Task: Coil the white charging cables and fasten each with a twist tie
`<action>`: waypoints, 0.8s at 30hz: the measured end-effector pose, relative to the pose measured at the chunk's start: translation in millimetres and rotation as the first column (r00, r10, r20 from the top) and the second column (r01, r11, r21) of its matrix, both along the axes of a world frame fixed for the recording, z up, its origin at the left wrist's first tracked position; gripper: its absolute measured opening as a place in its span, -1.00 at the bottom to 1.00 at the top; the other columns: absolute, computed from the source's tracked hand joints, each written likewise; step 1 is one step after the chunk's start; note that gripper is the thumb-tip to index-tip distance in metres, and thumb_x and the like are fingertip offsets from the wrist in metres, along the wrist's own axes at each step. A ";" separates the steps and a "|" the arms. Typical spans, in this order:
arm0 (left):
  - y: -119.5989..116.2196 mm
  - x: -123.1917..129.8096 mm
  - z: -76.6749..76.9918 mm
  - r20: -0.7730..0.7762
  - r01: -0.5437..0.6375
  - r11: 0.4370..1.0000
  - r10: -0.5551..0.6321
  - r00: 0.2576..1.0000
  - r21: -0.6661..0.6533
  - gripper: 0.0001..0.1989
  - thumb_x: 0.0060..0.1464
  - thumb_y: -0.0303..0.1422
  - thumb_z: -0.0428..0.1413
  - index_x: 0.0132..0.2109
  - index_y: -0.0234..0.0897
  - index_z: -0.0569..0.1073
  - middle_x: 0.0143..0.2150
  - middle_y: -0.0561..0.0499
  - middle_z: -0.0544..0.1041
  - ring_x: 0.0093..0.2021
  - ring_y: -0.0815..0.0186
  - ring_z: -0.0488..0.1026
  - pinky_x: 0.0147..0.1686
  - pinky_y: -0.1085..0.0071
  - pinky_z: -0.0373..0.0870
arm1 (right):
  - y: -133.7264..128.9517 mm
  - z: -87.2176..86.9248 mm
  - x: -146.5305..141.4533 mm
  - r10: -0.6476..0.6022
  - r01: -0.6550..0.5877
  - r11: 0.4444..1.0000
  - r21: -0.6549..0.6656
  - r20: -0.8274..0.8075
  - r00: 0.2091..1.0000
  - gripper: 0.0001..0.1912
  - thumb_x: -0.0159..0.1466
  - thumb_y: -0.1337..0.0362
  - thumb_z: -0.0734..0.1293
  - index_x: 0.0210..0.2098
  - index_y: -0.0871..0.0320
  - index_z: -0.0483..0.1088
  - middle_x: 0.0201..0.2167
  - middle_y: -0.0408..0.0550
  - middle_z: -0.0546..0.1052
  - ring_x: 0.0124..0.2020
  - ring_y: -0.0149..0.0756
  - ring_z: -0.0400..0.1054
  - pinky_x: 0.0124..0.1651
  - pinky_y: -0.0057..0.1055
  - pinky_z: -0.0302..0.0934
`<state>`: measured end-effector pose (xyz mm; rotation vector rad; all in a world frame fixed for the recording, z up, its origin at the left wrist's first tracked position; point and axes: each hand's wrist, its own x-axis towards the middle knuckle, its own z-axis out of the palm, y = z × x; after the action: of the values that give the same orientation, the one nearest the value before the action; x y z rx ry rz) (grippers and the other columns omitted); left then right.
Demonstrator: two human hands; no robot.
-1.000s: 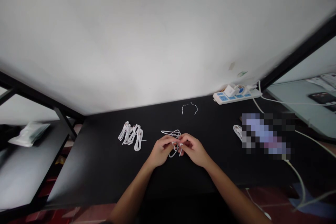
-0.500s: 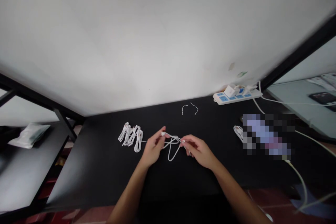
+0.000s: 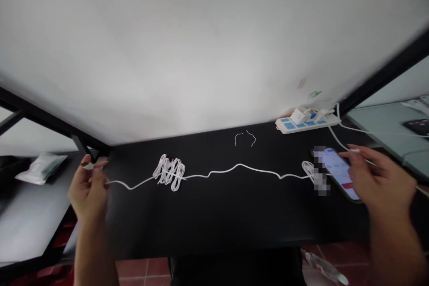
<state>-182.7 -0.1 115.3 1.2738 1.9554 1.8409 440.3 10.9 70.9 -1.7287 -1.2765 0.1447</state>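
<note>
A power strip [image 3: 307,124] with a white charger [image 3: 299,116] lies against the wall [image 3: 187,53]. A plastic bag [image 3: 40,168] rests at left; a plastic bottle [image 3: 325,268] lies on red floor tiles [image 3: 133,268].

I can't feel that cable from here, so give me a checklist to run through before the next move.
1. Left hand pinching one end of the white cable: ok.
2. Cable drawn straight: not ok, it has several bends along its run.
3. Visible stretch free of knots: ok.
4. Run clear of the coiled cables: not ok, it crosses them in this view; contact cannot be told.
5. Right hand clear of the lead from the power strip: cannot tell, they overlap in view.
6. Two thin white strands apart from the cable: ok, they lie beyond it, nearer the wall.
</note>
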 end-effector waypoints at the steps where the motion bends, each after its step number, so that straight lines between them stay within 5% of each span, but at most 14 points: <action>1: 0.2 5.9 1.4 0.084 0.032 0.998 -0.037 0.996 0.056 -0.57 0.18 -0.17 0.20 0.18 -0.02 0.45 -0.18 0.20 0.59 -0.57 0.58 0.20 -0.58 0.65 0.25 | -0.1 3.0 -4.5 -0.043 0.045 0.999 0.025 -0.076 0.996 -0.53 0.36 -0.12 0.25 0.16 -0.10 0.44 -0.12 0.12 0.59 -0.49 -0.14 0.35 -0.51 -0.22 0.16; 4: 0.4 38.5 -9.5 0.295 0.219 0.973 -0.233 0.927 0.080 -0.56 0.09 -0.16 0.29 0.09 -0.16 0.46 -0.23 0.10 0.60 -0.57 0.55 0.27 -0.61 0.61 0.29 | 3.0 3.6 -31.7 -0.019 0.037 0.998 0.045 -0.344 0.939 -0.54 0.25 -0.10 0.39 0.05 -0.04 0.49 -0.11 0.15 0.60 -0.61 -0.32 0.22 -0.61 -0.29 0.08; 9: -6.3 99.6 -61.7 0.426 0.486 0.872 -0.416 0.803 -0.064 -0.63 0.15 -0.15 0.25 -0.01 -0.24 0.38 -0.20 -0.02 0.61 -0.57 0.51 0.33 -0.60 0.56 0.31 | 4.1 -22.5 -82.1 0.126 -0.174 0.984 -0.026 -0.582 0.803 -0.54 0.18 -0.06 0.47 -0.04 0.07 0.47 -0.12 0.12 0.62 -0.60 -0.42 0.28 -0.70 -0.49 0.08; 11: -11.6 115.3 -78.3 0.401 0.488 0.864 -0.406 0.821 -0.122 -0.66 0.17 -0.15 0.24 -0.05 -0.27 0.42 -0.31 0.03 0.57 -0.57 0.50 0.35 -0.55 0.53 0.36 | 1.2 -34.7 -94.1 0.166 -0.239 0.970 -0.050 -0.582 0.796 -0.56 0.20 -0.06 0.45 -0.09 0.12 0.50 -0.13 0.12 0.62 -0.61 -0.44 0.28 -0.70 -0.50 0.10; 16: -26.8 134.4 -94.7 0.366 0.421 0.879 -0.325 0.872 -0.222 -0.61 0.16 -0.14 0.24 0.01 -0.31 0.48 -0.48 0.13 0.45 -0.51 0.38 0.47 -0.43 0.41 0.53 | -6.2 -52.7 -106.5 0.166 -0.290 0.944 -0.160 -0.529 0.833 -0.52 0.23 -0.05 0.44 -0.04 0.20 0.55 -0.60 -0.15 0.48 -0.72 -0.42 0.26 -0.65 -0.45 0.20; 24: -38.7 119.2 -109.7 0.105 0.342 0.870 -0.327 0.939 -0.355 -0.63 0.17 -0.12 0.21 0.00 -0.28 0.56 -0.35 0.01 0.56 -0.49 0.35 0.47 -0.56 0.48 0.41 | -4.8 -67.6 -105.5 0.179 -0.258 0.942 -0.215 -0.328 0.928 -0.48 0.24 -0.08 0.40 -0.02 0.20 0.58 -0.53 -0.07 0.53 -0.67 -0.36 0.32 -0.60 -0.38 0.26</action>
<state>-63.5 -38.8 5.6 1.3330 1.8046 1.2536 334.8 6.2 3.3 -1.6881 -1.2566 0.7096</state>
